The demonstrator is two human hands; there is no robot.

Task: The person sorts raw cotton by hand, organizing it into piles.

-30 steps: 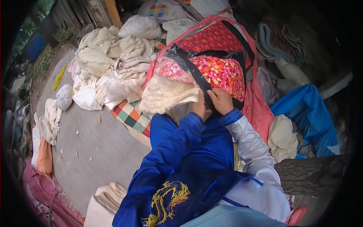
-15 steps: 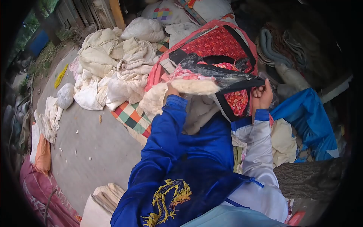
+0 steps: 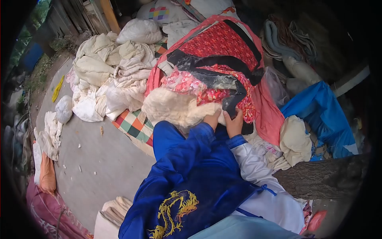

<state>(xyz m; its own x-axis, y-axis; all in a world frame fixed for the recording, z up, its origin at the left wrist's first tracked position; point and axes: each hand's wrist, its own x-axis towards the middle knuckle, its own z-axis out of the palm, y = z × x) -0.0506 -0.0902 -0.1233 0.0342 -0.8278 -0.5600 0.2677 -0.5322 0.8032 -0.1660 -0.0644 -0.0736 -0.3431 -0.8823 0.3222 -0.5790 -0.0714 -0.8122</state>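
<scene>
In front of my knees lies a red patterned cloth with black bands, bunched over a cream wad of padding. My left hand is closed at the right edge of the padding. Close beside it, my right hand pinches the lower edge of the black band, thumb raised. The two hands nearly touch. Pale fibres cling to the black fabric. A pink cloth hangs down on the right side of the bundle.
Cream cloths are heaped at the left, beside a checkered cloth on the grey ground. To the right are a blue sheet, a cream bundle and a tree trunk. A yellow strip lies far left.
My right hand has moved left and down, my left hand right and down, so they are now close together. The stretched black band and fibres have dropped onto the bundle. The view has shifted slightly.
</scene>
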